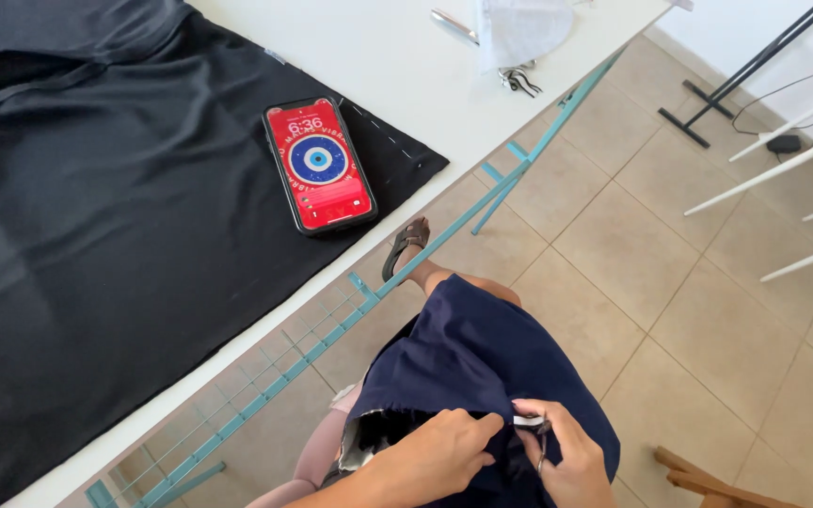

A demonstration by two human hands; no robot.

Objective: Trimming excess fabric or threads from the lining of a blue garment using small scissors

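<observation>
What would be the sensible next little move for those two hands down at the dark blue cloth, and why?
Probably a small snip or pick at the spot being pinched. The left hand grips a fold of the navy fabric on the lap, and the right hand holds a small metal tool, likely scissors, right beside that fold. Its tip is hidden, so I cannot tell whether it touches the cloth.

Small item in right hand (565, 459) indistinct

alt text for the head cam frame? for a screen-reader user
Seen from above, a person's left hand and right hand pinch navy blue fabric in their lap, the right hand also holding a small metal tool. Beside them, a white table carries black cloth with a red-screened phone lying on it.
</observation>
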